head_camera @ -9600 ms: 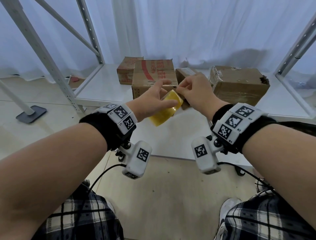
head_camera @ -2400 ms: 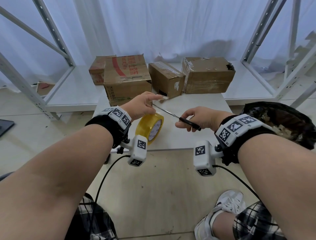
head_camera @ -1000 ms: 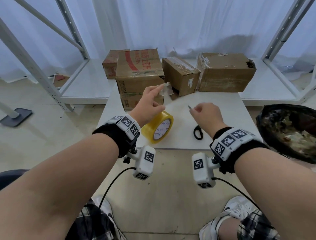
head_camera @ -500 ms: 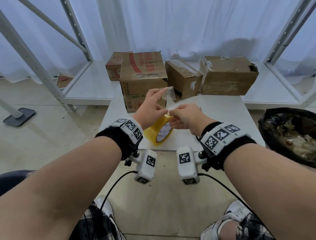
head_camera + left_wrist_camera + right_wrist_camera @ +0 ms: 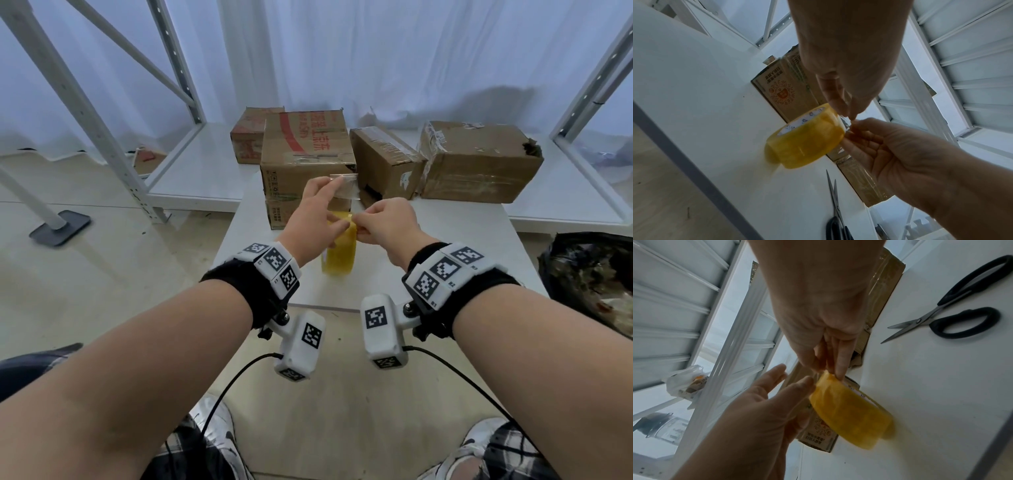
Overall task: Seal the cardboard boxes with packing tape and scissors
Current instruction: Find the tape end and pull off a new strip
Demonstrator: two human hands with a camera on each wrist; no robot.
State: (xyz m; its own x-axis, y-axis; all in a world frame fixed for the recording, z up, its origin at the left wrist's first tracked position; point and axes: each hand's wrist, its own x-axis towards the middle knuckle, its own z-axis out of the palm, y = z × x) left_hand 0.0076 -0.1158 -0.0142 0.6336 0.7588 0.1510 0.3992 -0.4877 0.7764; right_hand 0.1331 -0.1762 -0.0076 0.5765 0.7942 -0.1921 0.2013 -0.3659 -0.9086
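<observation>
Currently, step in hand: drawing a fresh length off the tape roll (image 5: pixel 338 248), judged from how the hands lie.

Left hand (image 5: pixel 317 219): steadies the yellow roll with its thumb at the upper edge, other fingers mostly straight and spread. A short clear strip of tape (image 5: pixel 344 185) clings to the raised fingertips; it looks cut free of the roll, though the join is hard to see.

Right hand (image 5: pixel 387 222): fingers curled, pinching at the top rim of the roll, where the loose end appears to start. Whether the end is already lifted cannot be told.

Tape roll: raised just above the white bench (image 5: pixel 445 267), near its front edge, between the two hands.

Scissors (image 5: pixel 953 305): black-handled, blades slightly apart, flat on the bench to the right of the roll, touched by neither hand.

Cardboard boxes (image 5: pixel 308 154): several brown ones along the back of the bench, the red-printed one nearest the hands; old clear tape shows on some tops. None is being sealed yet.

Other: white metal shelving (image 5: pixel 85 102), a black rubbish bag (image 5: pixel 589 284) on the right.

Next move calls for: a firm pinch on the loose end, a steady pull while the left hand holds the roll against turning, then the scissors. The stray strip on the left fingers may snag the new length.
</observation>
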